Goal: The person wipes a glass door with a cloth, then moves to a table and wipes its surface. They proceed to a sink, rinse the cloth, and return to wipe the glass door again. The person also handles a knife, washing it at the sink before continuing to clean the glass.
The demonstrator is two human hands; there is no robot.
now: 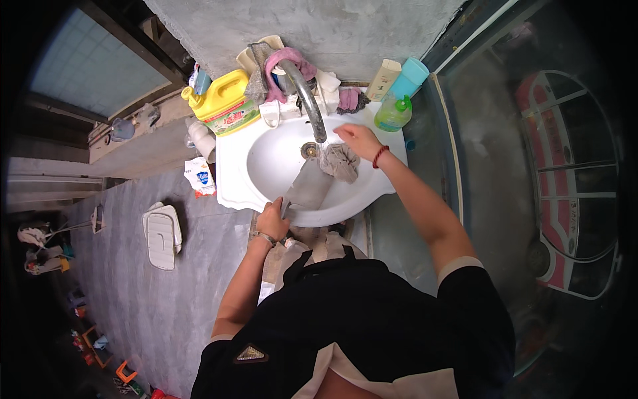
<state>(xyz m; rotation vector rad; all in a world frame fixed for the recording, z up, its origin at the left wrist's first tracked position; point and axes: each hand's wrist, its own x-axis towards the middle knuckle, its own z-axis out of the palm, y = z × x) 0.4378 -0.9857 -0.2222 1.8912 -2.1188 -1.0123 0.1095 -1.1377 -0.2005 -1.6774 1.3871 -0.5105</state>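
Observation:
My left hand (273, 218) grips one end of a flat grey panel (313, 187) at the front rim of the white washbasin (234, 174). The panel slopes down into the bowl towards the drain (309, 149). Water runs from the curved metal tap (306, 97) onto a crumpled grey-brown cloth (343, 163), which lies in the bowl against the panel's far end. Just above and right of the cloth is my right hand (360, 142), fingers bent, not touching it; whether anything small is between the fingers cannot be told.
A yellow jug (227, 102) stands on the basin's back left. At the back right are a green pump bottle (394, 113), a cream bottle (384, 80) and a turquoise bottle (411, 77). Pink and grey cloths (284, 62) hang behind the tap. White stools or lids (162, 237) lie on the floor.

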